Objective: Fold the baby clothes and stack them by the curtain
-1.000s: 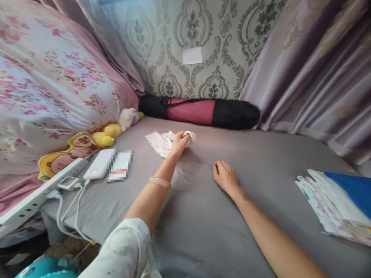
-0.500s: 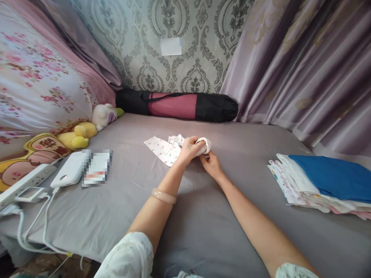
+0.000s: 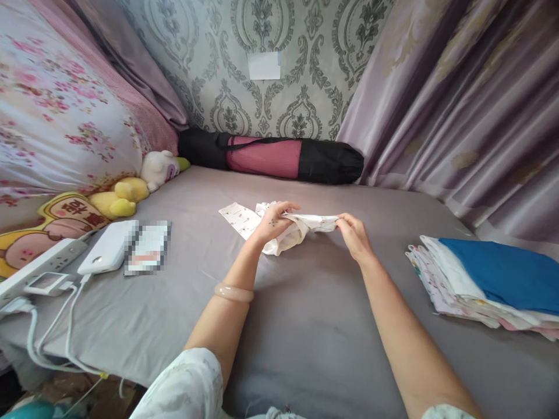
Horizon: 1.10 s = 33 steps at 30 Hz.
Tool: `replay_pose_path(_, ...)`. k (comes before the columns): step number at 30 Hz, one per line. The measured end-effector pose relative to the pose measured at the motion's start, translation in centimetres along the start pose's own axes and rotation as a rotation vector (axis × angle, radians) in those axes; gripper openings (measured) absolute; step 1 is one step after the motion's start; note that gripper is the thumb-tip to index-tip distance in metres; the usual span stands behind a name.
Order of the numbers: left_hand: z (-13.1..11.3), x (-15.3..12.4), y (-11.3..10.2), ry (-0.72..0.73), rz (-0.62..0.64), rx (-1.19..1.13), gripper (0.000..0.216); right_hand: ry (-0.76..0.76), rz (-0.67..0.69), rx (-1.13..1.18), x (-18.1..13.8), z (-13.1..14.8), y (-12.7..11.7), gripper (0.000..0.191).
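A small white printed cloth (image 3: pixel 305 224) is stretched between both hands above the grey bed sheet (image 3: pixel 314 326). My left hand (image 3: pixel 273 221) is closed on its left part, with a loose fold hanging below the fingers. My right hand (image 3: pixel 353 233) pinches its right end. A second white printed cloth (image 3: pixel 238 215) lies flat on the sheet just left of my left hand. A pale bangle (image 3: pixel 233 292) sits on my left wrist.
A folded stack of cloths with a blue one on top (image 3: pixel 489 276) lies at the right. A black and pink rolled bag (image 3: pixel 275 156) lies along the wall. At the left are a power bank (image 3: pixel 109 253), a power strip (image 3: pixel 41 267), plush toys (image 3: pixel 131 189) and a floral quilt (image 3: pixel 56 116).
My right hand rose from the sheet, met my left hand at the bunched cloth, then pulled its end out to the right, stretching the cloth open.
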<state>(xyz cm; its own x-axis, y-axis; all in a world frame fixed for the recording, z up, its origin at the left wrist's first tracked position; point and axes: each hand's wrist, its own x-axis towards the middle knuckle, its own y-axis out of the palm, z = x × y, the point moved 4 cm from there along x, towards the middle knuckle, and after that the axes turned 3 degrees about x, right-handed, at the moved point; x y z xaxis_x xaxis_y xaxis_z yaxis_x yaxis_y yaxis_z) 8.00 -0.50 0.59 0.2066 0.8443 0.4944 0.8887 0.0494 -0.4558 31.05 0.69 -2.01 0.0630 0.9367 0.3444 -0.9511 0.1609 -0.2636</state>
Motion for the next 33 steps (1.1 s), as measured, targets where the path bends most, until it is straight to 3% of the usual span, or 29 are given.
replay_pose_path(8, -0.2, -0.3, 0.4, -0.050, 0.083, -0.234, 0.034, 0.024, 0.054, 0.059, -1.1, 4.0, -1.8, 0.015)
replay_pose_path(12, -0.4, -0.6, 0.4, -0.067, 0.122, -0.409, 0.032, 0.133, 0.203, 0.128, -1.7, 4.7, -2.6, 0.025)
replay_pose_path(17, 0.4, -0.5, 0.4, -0.095, 0.110, -0.517, 0.021, 0.298, 0.335, 0.027, -1.5, 2.9, -4.1, 0.033)
replay_pose_path(21, 1.4, -0.5, 1.3, -0.161, 0.158, -0.383, 0.024, 0.357, 0.281, -0.152, -0.9, 0.3, -4.2, 0.022)
replay_pose_path(25, 2.1, -0.6, 2.5, -0.220, 0.139, -0.339, 0.027, 0.192, 0.193, -0.502, -0.6, -0.5, -3.3, 0.016)
replay_pose_path(28, 2.0, -0.5, 2.9, -0.210, 0.094, -0.400, 0.027, -0.064, -0.015, -0.731, -0.8, 1.1, -2.4, 0.024)
replay_pose_path(30, 1.8, -0.5, 3.1, -0.206, 0.097, -0.431, 0.025, -0.272, -0.056, -0.698, -1.3, 2.7, -1.1, 0.026)
replay_pose_path(33, 1.2, -0.5, 3.1, -0.186, 0.128, -0.454, 0.024, -0.497, 0.086, -0.541, -2.2, 4.3, 1.6, 0.025)
